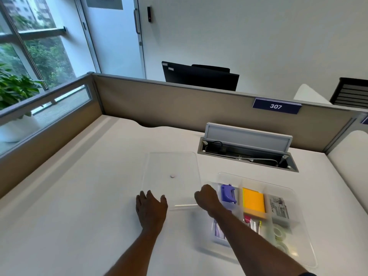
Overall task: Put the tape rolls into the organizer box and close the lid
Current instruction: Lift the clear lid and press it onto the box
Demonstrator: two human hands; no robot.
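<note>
A clear organizer box (298, 204) sits on the white desk at the right. Two pale green tape rolls (279, 233) lie in its near right compartment. The clear flat lid (173, 166) lies on the desk left of the box, with a small round knob at its centre. My left hand (150, 209) rests at the lid's near left corner, fingers spread over its edge. My right hand (206, 197) is curled at the lid's near right corner, next to the box; whether it grips the edge is hidden.
The box also holds a purple hole punch (228, 193), orange sticky notes (253, 202), a printed packet (278, 208) and pens. An open cable hatch (247, 154) is set in the desk behind. A beige partition (179, 108) walls the back and left.
</note>
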